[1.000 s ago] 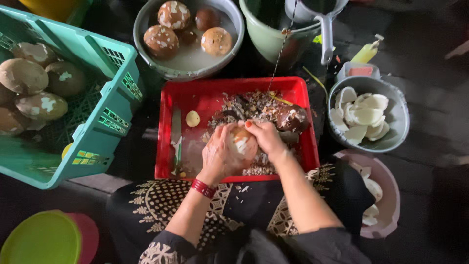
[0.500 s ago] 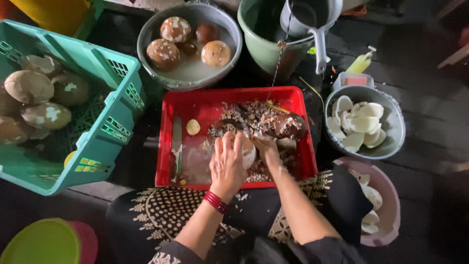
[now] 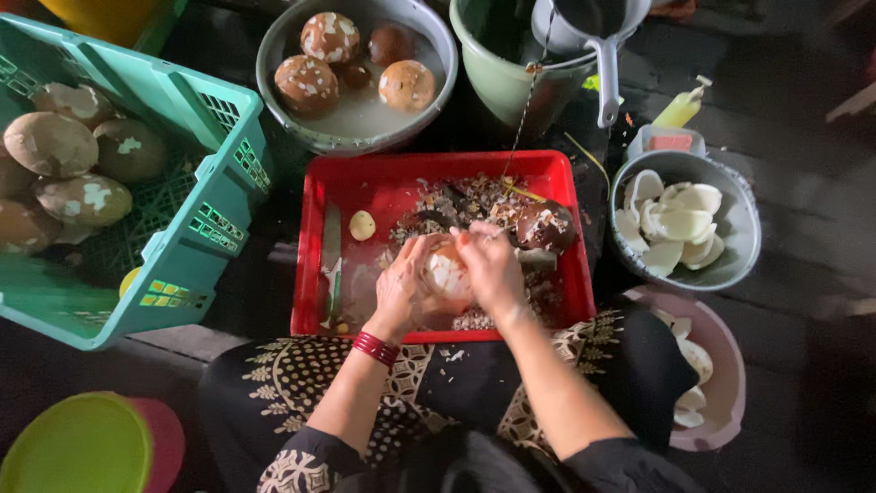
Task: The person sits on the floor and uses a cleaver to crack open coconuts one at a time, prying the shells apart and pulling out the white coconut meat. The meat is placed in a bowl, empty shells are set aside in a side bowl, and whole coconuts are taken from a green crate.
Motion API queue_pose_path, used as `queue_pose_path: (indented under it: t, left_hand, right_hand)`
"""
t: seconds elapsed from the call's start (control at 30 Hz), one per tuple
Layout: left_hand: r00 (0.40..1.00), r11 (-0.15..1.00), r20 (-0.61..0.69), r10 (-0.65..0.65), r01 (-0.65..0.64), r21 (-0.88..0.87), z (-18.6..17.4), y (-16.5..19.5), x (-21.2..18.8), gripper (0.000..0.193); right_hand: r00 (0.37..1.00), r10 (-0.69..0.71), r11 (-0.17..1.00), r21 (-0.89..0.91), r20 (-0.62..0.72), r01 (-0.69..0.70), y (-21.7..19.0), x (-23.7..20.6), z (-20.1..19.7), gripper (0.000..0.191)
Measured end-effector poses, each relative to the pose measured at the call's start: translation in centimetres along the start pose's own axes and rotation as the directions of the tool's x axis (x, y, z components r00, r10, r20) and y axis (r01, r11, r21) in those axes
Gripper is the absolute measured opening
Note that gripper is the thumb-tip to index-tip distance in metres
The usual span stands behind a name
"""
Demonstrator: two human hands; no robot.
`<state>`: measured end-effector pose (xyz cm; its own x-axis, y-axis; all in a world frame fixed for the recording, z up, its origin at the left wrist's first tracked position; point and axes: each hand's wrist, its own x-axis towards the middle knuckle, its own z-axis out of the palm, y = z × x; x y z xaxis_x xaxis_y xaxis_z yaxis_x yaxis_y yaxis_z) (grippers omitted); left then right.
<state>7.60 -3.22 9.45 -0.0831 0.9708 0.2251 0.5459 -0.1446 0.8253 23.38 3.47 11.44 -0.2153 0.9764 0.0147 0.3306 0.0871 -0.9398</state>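
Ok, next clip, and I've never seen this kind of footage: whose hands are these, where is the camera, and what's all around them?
There is no machine here. A person wears a camera on the head, so the one view looks straight down at their own two bare hands.

Both hands, left hand and right hand, grip a partly peeled coconut over a red tray full of shell scraps. A knife and another brown coconut lie in the tray.

Around it: a green crate of husked coconuts on the left, a metal basin with coconuts in water above, a green bucket with a ladle, and a metal bowl of white coconut pieces on the right.
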Motion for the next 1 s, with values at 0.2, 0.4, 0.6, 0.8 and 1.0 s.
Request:
queue_pose_path:
  t: [0.2,0.4,0.6,0.8,1.0]
  left_hand:
    - [0.977,0.967,0.01,-0.215,0.211,0.139,1.9,-2.9,1.2,0.053]
    - [0.983,0.974,0.006,-0.182,0.18,0.139,1.1,1.0,0.2,0.089]
    - [0.983,0.908,-0.176,0.053,0.026,0.418,0.2,6.3,-0.1,0.092]
    - [0.98,0.971,-0.023,-0.196,0.197,0.139,-1.3,4.0,1.3,0.077]
    - [0.989,0.983,-0.077,-0.13,0.138,0.119,-0.6,3.3,0.8,0.086]
  right_hand:
    - [0.914,-0.405,0.802,-0.485,-0.011,0.349,1.3,-0.9,0.7,0.026]
    - [0.996,0.004,0.998,-0.061,0.093,0.002,5.0,1.4,0.3,0.038]
    - [0.754,0.557,0.507,0.576,0.348,-0.641,9.4,3.4,-0.8,0.031]
    - [0.916,-0.331,0.943,-0.124,-0.227,0.31,1.9,-3.7,2.0,0.033]
    - [0.971,0.232,0.948,0.212,0.051,-0.238,0.7,0.8,0.4,0.039]
